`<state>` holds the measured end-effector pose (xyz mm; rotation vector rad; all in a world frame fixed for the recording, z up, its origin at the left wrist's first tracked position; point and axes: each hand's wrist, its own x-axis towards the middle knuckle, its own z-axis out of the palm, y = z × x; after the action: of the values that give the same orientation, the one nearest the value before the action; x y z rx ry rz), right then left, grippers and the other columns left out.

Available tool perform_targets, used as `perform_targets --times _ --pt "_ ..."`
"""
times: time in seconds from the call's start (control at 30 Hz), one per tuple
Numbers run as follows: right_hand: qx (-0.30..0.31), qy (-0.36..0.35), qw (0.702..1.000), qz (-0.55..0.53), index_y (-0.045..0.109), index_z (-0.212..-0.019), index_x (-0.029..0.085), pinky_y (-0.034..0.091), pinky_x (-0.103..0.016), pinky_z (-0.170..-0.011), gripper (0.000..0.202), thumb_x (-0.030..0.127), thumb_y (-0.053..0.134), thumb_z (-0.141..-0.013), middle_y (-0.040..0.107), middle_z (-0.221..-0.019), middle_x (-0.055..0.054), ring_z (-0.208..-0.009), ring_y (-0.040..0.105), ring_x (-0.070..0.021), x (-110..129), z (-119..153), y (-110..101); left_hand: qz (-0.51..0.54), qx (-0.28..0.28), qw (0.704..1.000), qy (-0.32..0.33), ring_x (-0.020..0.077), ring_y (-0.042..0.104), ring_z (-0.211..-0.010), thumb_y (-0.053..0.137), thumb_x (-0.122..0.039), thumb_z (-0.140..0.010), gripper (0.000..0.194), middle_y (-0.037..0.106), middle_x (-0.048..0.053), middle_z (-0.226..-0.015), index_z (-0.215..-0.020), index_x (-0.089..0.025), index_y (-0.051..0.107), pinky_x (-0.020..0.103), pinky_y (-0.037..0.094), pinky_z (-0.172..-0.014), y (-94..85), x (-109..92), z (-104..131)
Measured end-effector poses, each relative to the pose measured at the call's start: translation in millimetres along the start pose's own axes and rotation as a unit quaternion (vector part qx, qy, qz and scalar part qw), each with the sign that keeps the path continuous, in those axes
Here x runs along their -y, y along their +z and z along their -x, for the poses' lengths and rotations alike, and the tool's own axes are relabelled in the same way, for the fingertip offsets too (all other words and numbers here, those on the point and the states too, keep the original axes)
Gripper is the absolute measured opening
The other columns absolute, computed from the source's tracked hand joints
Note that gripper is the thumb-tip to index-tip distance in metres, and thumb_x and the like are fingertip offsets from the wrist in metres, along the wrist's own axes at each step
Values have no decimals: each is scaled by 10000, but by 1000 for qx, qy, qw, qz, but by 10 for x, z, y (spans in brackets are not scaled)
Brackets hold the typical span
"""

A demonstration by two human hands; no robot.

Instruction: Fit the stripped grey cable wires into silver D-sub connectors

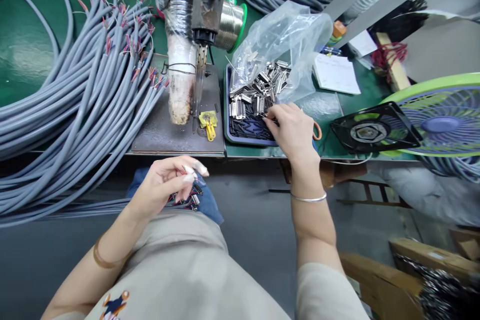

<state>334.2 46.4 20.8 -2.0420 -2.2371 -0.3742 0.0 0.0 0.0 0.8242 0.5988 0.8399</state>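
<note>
My right hand (pixel 290 127) reaches into the blue tray (pixel 255 141), its fingers pinched at the edge of the metal connectors (pixel 258 102) and small black pieces (pixel 249 127). What its fingertips grip, if anything, is too small to name. My left hand (pixel 174 177) hovers over my lap, in front of the bench edge, with curled fingers close to the thumb. Thin wire ends seem to show at its fingertips, but blur hides what it holds. Below it, on my lap, lie wired connectors (pixel 194 197) on grey cables. A clear plastic bag (pixel 285 30) opens over the tray.
Grey cables (pixel 75 85) cover the bench's left side. A soldering fixture (pixel 210 0) and duct (pixel 180 60) stand over a brown board (pixel 168 137), beside a solder spool (pixel 228 25) and yellow clip (pixel 210 129). Right are a paper pad (pixel 336 74), black fan (pixel 375 130) and green fan (pixel 442 122).
</note>
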Motion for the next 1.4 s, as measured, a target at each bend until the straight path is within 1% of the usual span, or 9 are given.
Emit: perform_targets --times 0.17,0.33,0.4,0.5,0.6,0.7,0.9,1.17,1.4 --pt "-32 -23 999 -32 588 -853 233 427 -356 -697 141 241 554 -989 715 -893 -71 -896 647 -244 -73 -15 -37 44 -100 993 -48 23 366 -394 869 -314 -711 310 651 0 -600 -694 -159 601 153 218 -392 30 -36 -31" --pt "-186 45 962 -194 568 -811 242 538 -351 -719 197 326 590 -988 763 -999 -67 -815 710 -192 -19 70 -165 35 -128 989 -61 30 355 -416 850 -293 -702 269 626 -5 -586 -752 -158 622 162 176 -409 80 -35 -66" --pt "-251 99 917 -294 550 -790 243 569 -336 -692 209 334 661 -943 768 -966 -46 -784 735 -181 91 93 -212 25 -135 989 -52 27 347 -414 845 -286 -712 265 626 -10 -583 -760 -159 618 163 174 -414 104 -31 -75" --pt "-307 158 810 -474 500 -760 239 609 -321 -661 268 296 741 -862 764 -912 -22 -746 762 -178 300 128 -289 1 -137 990 -44 8 320 -398 843 -271 -728 267 639 -10 -587 -742 -156 604 160 182 -416 133 -36 -83" --pt "-267 183 721 -613 490 -728 238 613 -292 -593 326 319 801 -781 753 -888 -4 -639 731 -150 519 204 -370 -16 -140 989 -41 7 315 -397 873 -277 -693 291 609 -19 -552 -720 -148 613 154 169 -398 154 -51 -96" --pt "-204 166 680 -684 491 -694 233 601 -259 -562 378 411 819 -757 716 -886 18 -579 683 -107 767 320 -404 -23 -142 989 -27 28 382 -427 904 -270 -650 310 583 -27 -534 -698 -148 623 149 180 -386 172 -62 -118" --pt "-173 126 704 -678 510 -754 246 616 -279 -567 284 318 752 -882 681 -870 17 -595 663 -112 1350 511 -244 -46 -135 990 15 9 365 -380 900 -354 -687 316 708 22 -672 -751 -144 672 178 245 -356 163 -47 -150" --pt "-235 85 820 -515 697 -990 280 641 -390 -798 79 219 696 -940 794 -1066 -35 -996 770 -218 1664 652 -3 -53 -151 986 54 0 373 -407 895 -337 -701 320 708 18 -718 -698 -142 641 170 255 -370 88 -2 -168" --pt "-178 92 787 -584 646 -864 245 627 -353 -828 102 198 718 -919 796 -1086 -49 -1024 763 -194 1676 582 38 -63 -154 984 67 7 376 -419 900 -364 -690 359 693 12 -700 -676 -140 620 176 258 -369 74 -32 -261"
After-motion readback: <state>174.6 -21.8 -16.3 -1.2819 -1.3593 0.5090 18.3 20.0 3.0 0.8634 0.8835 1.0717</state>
